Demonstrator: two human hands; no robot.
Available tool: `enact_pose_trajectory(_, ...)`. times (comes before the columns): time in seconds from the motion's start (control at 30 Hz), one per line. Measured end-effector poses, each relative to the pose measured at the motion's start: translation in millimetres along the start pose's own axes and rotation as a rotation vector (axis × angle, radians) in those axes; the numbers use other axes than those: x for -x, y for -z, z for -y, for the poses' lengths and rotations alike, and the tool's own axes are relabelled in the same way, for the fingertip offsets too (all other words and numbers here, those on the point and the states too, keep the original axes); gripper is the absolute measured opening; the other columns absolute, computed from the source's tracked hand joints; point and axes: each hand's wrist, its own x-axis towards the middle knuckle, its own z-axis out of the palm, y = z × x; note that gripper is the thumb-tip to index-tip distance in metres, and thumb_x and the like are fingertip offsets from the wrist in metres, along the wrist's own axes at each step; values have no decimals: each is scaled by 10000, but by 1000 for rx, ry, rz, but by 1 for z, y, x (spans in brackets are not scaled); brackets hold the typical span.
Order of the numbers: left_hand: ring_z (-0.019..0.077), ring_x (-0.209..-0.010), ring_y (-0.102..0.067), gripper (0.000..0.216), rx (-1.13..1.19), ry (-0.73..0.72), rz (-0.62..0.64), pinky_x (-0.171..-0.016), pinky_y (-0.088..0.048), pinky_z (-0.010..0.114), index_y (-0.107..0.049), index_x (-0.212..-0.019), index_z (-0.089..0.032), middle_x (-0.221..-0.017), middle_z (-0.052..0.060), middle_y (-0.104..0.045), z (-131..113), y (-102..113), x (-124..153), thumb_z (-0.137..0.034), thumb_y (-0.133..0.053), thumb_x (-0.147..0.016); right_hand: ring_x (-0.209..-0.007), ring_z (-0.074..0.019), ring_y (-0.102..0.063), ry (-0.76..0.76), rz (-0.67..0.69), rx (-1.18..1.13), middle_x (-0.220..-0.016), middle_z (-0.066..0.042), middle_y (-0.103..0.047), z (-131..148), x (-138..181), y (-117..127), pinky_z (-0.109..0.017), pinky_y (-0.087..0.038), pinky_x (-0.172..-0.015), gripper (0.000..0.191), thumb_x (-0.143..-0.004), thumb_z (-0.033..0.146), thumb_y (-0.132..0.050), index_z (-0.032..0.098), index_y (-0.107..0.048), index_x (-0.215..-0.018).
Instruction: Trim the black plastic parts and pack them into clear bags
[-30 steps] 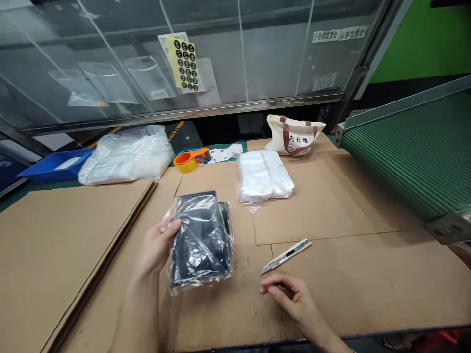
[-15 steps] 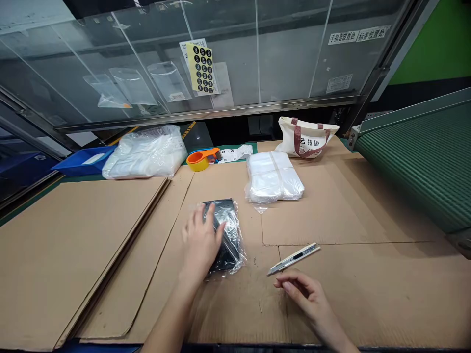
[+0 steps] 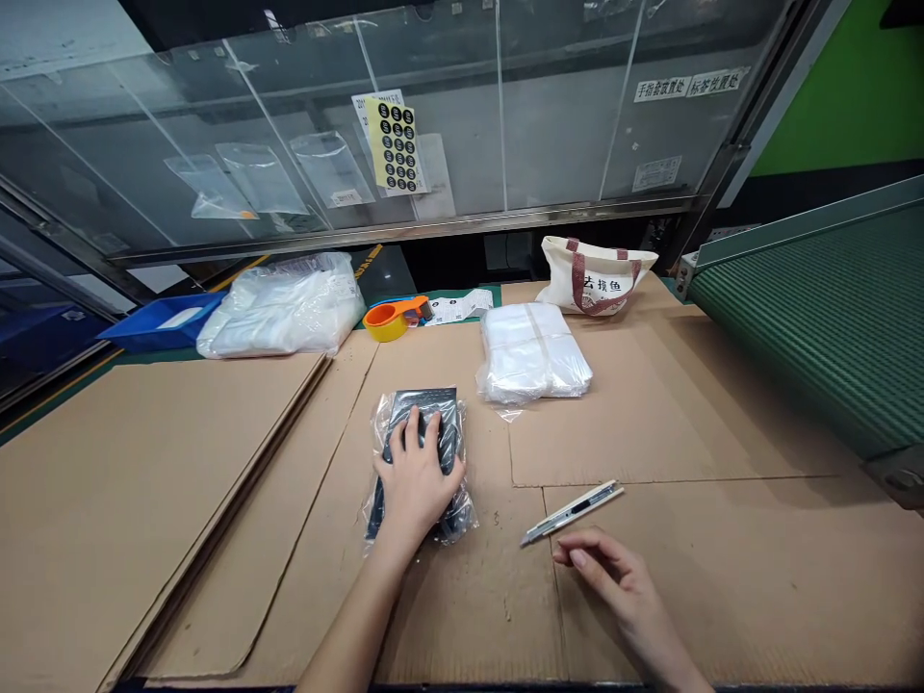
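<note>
My left hand [image 3: 417,481] lies with fingers spread on a flat black item [image 3: 425,399] in a clear plastic bag [image 3: 462,520]. What the black item is cannot be made out through the wrap. Its thumb and little finger reach the item's two long edges. My right hand [image 3: 613,582] hovers low on the right, holding nothing, its fingers loosely bent and thumb a little apart. Just beyond its fingertips a slim utility knife [image 3: 573,513] lies on the cardboard, apart from the hand.
Beyond them sits a banded stack of clear bags [image 3: 534,351]. Farther back are an orange tape dispenser [image 3: 394,318], a canvas bag [image 3: 599,274], a large plastic bundle [image 3: 281,303] and a blue tray [image 3: 163,322]. Cardboard sheets [image 3: 180,462] are piled left; a green conveyor [image 3: 830,308] borders the right.
My left hand has moved right and settled over the middle of the wrapped black item, which has shifted slightly left. My right hand has drifted slightly right, away from the knife.
</note>
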Motion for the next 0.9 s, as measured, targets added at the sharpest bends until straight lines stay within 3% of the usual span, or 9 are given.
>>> enact_pose_trajectory(0.13,350,-1372,-283,580,-23,-35,71,-981,-354,649,-424,-1407,-191,-1521,154,-334,1,-3,5,-359,-432,-852,-813,-205,-688,-16,-15,-45,-820,-46,-734,3,-1,-2,-281,-544,-781,205,-801,456,-695,264,-752,-841)
enact_pose_trajectory(0.37,376,-1414,-199,626,-43,23,143,-990,-215,775,-315,-1473,-185,-1559,143,-256,1,-14,0,-405,-379,-890,-817,-206,-693,-10,8,-54,-829,-52,-736,1,-2,-4,-289,-553,-784,213,-812,448,-689,249,-751,-856)
enact_pose_trajectory(0.63,412,-1427,-170,600,2,107,166,-974,-173,808,-289,-1483,-289,-1577,80,-228,42,-6,-6,-412,-333,-898,-799,-211,-705,58,-40,53,-808,-59,-745,16,-9,11,-300,-571,-768,233,-804,460,-690,238,-752,-843)
enact_pose_trajectory(0.73,468,-1395,-222,632,19,122,100,-959,-184,815,-346,-1466,-252,-1547,150,-282,63,-14,-4,-510,-329,-890,-823,-219,-707,149,-135,136,-837,-73,-749,35,-19,37,-323,-571,-784,277,-810,481,-673,222,-747,-873)
enact_pose_trajectory(0.8,469,-1401,-203,710,46,107,-40,-984,-200,787,-361,-1460,-243,-1530,184,-303,72,-22,-5,-611,-344,-853,-846,-222,-704,244,-215,226,-867,-80,-747,58,-25,61,-342,-569,-801,289,-827,479,-654,215,-739,-908)
enact_pose_trajectory(0.9,421,-1427,-135,699,162,-116,-315,-1062,-168,725,-133,-1487,-445,-1603,-8,-89,69,-27,-10,-614,-349,-844,-889,-202,-683,436,-349,441,-941,-65,-730,111,-32,96,-353,-553,-840,226,-858,406,-634,224,-720,-963)
